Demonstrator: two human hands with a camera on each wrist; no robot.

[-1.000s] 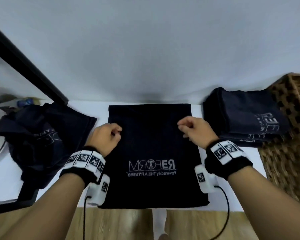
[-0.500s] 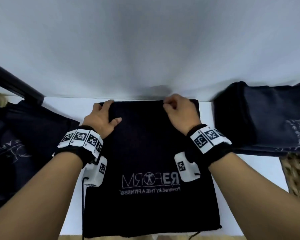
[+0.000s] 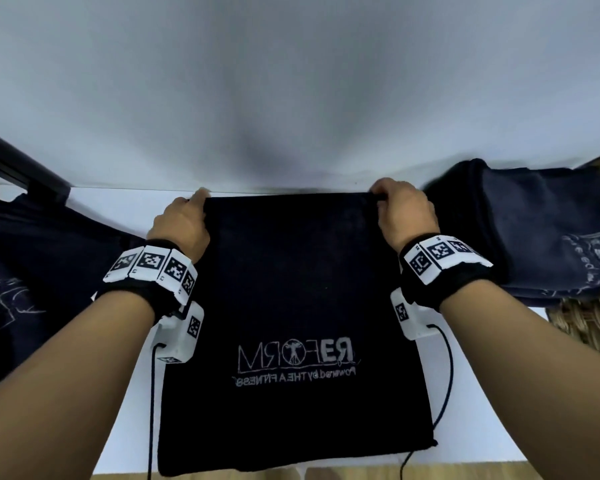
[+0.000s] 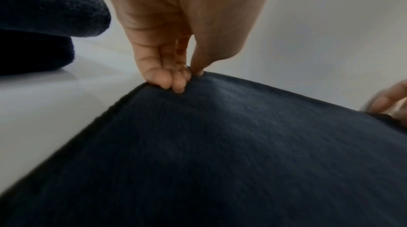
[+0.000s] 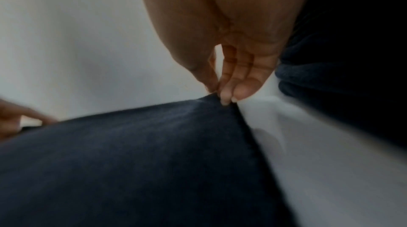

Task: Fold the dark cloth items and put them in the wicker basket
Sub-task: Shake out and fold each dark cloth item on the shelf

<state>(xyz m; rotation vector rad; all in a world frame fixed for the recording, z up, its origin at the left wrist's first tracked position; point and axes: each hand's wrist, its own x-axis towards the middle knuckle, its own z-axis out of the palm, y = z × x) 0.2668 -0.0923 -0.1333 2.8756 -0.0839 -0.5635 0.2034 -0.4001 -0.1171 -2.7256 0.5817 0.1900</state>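
The left hand [image 3: 182, 223] pinches the far left corner of a flat black rectangular cloth with a grey "REFORM" logo [image 3: 291, 306]; in the left wrist view its fingertips [image 4: 174, 81] and thumb close together on the cloth edge. The right hand [image 3: 404, 211] pinches the far right corner of the same cloth, and in the right wrist view its fingertips [image 5: 229, 94] meet the thumb on the hem. The two hands are well apart, one at each far corner, and both wear black wrist bands with white marker tags.

The cloth lies spread on a white table [image 3: 118, 410], its far edge near the white wall [image 3: 291, 98], its near edge at the front edge of the table. The logo is seen reversed, in the near half of the cloth.

To the right, a stack of folded dark blue cloths [image 3: 534, 230] rests partly on the table and partly over a brown wicker basket [image 3: 589, 327], of which only a part shows at the right edge. To the left lies a loose pile of dark cloths [image 3: 32, 271], unfolded, beside a black bar [image 3: 18, 164] that runs along the wall.
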